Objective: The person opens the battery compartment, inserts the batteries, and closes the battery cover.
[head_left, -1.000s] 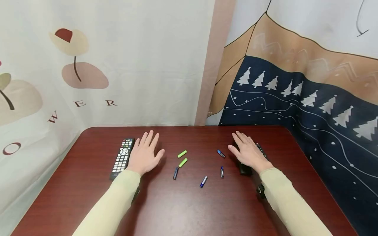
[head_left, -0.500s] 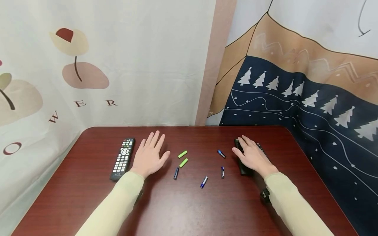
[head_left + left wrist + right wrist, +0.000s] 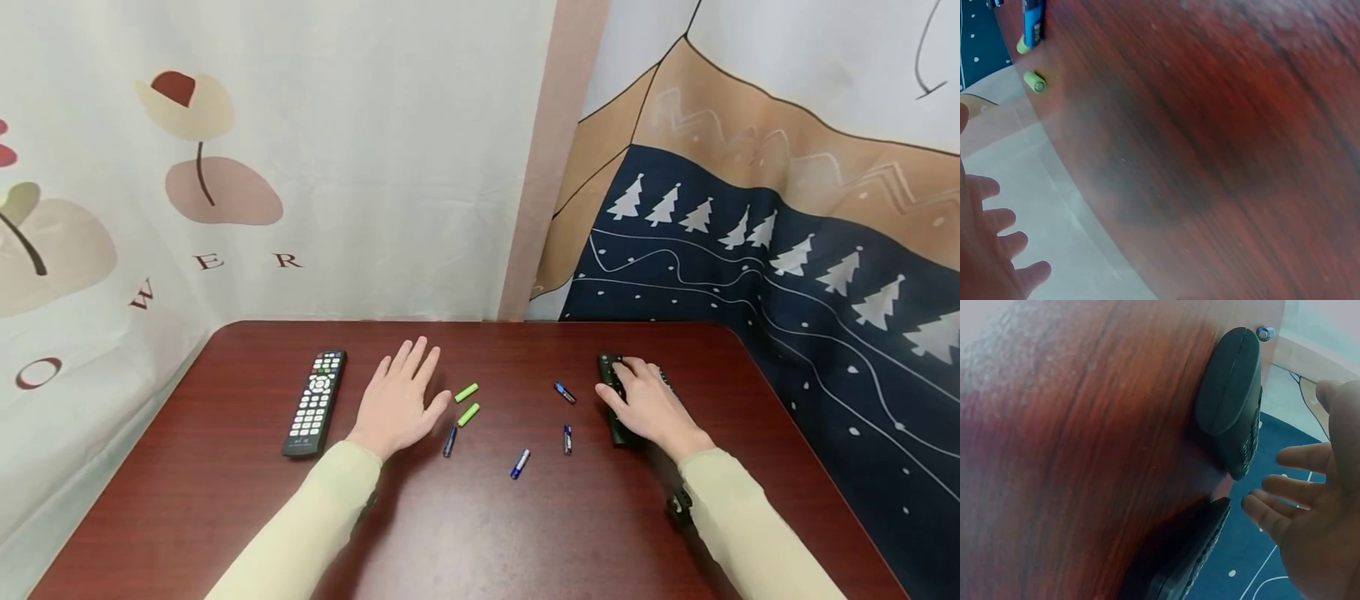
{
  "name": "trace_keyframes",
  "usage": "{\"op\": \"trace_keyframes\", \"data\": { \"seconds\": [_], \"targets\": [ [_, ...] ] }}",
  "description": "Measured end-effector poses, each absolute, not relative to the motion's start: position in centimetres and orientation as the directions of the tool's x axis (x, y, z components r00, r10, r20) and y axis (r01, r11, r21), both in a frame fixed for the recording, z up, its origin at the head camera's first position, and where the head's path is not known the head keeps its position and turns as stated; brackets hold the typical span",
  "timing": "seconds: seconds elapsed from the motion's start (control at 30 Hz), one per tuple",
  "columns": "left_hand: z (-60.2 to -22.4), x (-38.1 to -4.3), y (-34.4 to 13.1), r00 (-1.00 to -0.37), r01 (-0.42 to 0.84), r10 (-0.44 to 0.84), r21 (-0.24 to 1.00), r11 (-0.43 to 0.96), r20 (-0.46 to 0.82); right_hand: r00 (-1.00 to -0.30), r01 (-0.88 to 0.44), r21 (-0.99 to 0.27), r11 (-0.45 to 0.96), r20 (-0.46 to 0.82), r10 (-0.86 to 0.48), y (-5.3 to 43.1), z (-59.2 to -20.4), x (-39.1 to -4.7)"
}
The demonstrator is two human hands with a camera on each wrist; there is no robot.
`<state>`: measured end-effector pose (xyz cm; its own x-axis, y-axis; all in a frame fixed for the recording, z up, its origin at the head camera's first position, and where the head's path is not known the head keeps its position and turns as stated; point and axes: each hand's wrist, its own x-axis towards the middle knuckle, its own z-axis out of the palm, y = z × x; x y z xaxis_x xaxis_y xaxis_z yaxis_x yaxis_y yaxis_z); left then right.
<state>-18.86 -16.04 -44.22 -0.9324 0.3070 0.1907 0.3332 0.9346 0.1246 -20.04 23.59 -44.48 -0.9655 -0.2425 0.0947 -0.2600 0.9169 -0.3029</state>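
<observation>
Remote [image 3: 620, 430] beneath my right hand [image 3: 654, 406] points lengthwise toward the table's far edge [image 3: 517, 327], wood between it and a battery [image 3: 567, 440]; right fingers relaxed, left hand [image 3: 397, 408] spread.

Home-like setting, printed cloth hangings [image 3: 390, 167], wood-grain table [image 3: 480, 533]

On the worktop [image 3: 442, 550], six batteries [image 3: 521, 463] are scattered between a lone remote [image 3: 315, 404] at left and paired remotes [image 3: 1229, 381] at right; cloth [image 3: 390, 167] is hung behind.
</observation>
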Motion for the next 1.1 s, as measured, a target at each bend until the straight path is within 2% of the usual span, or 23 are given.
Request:
{"op": "trace_keyframes", "data": {
  "seconds": [0.5, 0.73, 1.1],
  "targets": [
    [-43.7, -17.9, -13.2, -0.914, 0.386, 0.355, 0.157, 0.909, 0.196, -0.972, -0.234, -0.292, 0.927, 0.102, -0.213, 23.4, -44.6, -19.5],
    [-43.8, -17.4, -11.9, -0.911, 0.408, 0.382, 0.195, 0.892, 0.157, -0.98, -0.199, -0.283, 0.938, 0.067, -0.187, 22.9, -44.6, -19.2],
    [-44.2, -16.5, -9.9, -0.89, 0.449, 0.426, 0.141, 0.883, 0.162, -0.986, -0.164, -0.278, 0.946, 0.049, -0.157, 22.3, -44.9, -19.2]
  ]
}}
